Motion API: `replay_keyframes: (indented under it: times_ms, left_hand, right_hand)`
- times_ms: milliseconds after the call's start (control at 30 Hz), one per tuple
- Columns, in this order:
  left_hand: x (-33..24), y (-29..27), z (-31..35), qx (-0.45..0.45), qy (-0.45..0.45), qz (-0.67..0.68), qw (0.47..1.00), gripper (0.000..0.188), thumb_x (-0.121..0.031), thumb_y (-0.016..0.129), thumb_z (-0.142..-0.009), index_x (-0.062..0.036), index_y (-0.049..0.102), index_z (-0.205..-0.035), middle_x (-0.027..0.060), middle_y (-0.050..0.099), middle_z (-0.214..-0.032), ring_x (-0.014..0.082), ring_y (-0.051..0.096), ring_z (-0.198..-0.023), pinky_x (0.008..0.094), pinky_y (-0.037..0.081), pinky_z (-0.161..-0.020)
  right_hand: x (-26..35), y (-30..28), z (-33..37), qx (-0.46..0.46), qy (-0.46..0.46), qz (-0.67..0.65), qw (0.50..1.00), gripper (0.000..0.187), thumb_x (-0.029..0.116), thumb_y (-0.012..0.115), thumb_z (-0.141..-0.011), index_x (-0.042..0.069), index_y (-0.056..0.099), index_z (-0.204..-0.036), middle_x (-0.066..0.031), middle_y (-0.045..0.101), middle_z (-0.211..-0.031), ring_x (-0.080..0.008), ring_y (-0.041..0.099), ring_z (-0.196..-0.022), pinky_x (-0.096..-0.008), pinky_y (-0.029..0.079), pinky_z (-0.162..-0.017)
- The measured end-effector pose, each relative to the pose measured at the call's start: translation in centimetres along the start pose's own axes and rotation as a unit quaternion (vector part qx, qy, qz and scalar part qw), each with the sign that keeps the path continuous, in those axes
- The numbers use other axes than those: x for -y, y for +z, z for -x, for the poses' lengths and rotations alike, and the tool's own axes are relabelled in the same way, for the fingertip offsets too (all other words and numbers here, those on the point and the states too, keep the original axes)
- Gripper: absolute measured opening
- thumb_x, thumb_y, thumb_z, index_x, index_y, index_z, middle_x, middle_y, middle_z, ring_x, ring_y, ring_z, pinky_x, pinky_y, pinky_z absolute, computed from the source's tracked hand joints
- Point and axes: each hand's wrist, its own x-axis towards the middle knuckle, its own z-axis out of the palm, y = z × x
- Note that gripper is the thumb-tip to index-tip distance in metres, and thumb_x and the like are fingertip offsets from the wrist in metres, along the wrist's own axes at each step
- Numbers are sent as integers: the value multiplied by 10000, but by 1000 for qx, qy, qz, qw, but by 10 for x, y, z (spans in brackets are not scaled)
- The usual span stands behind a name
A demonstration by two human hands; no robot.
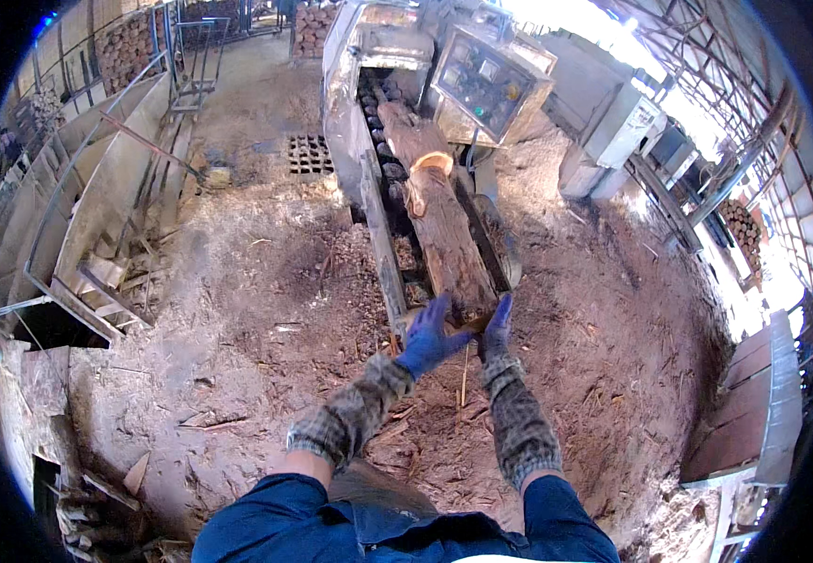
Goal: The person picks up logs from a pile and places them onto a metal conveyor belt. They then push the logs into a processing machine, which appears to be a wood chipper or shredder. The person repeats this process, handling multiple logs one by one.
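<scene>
A barked log (449, 239) lies lengthwise on the conveyor trough in front of me, its near end toward my body. Ahead of it, in line, a second log (413, 136) reaches into the machine; a pale cut face shows where the two meet. My left hand (430, 340), in a blue glove, is at the left of the near end with its fingers spread. At the right of that end is my right hand (498, 330), gloved too, fingers stretched upward. Both hands appear to touch the log's end, though the contact is partly hidden. Neither is wrapped round anything.
The machine housing (383, 47) stands at the trough's far end, beside a control box (483, 84) with a clear window. Metal rails (384, 235) flank the log. Bark and wood scraps (209, 422) litter the floor. A long metal bin (97, 197) is at left, a grey cabinet (622, 127) at right.
</scene>
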Motion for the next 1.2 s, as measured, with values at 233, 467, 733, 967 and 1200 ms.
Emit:
replay_keyframes:
  times_ms: [233,467,733,967,1200]
  left_hand:
    - [25,-36,11,59,-25,10,998,830,-436,718,-797,-47,341,-1426,253,420,-1396,407,441,-1269,458,389,-1037]
    - [66,-80,161,143,-278,219,924,633,-376,683,-860,-69,458,-1365,212,612,-1198,348,600,-1105,413,470,-946]
    - [67,-74,515,-91,-662,-132,732,459,-442,528,-889,-60,607,-1130,214,663,-1001,383,630,-879,475,498,-774]
    - [-17,22,581,-459,-721,133,502,552,-492,630,-813,12,679,-1034,144,683,-977,242,622,-904,364,480,-813]
    - [-43,78,666,-539,-715,152,419,500,-466,657,-815,11,700,-961,122,710,-880,195,651,-812,328,508,-741]
  right_hand:
    - [-39,-11,-29,-20,134,24,991,787,718,432,-862,177,376,-1430,-163,528,-1308,-350,551,-1142,-503,503,-864]
    - [-80,-19,-12,94,225,-139,960,724,724,490,-825,122,499,-1227,-185,620,-1089,-397,593,-1016,-552,485,-900]
    - [-198,-73,10,420,458,399,674,564,580,575,-868,50,608,-1055,-155,665,-865,-291,640,-776,-422,524,-712]
    - [-281,-7,25,541,339,599,482,379,459,626,-880,92,605,-973,-72,651,-763,-153,574,-550,-292,410,-456]
    - [-350,131,123,568,187,711,371,530,511,581,-883,82,546,-1191,-142,685,-1007,-240,644,-746,-405,501,-635]
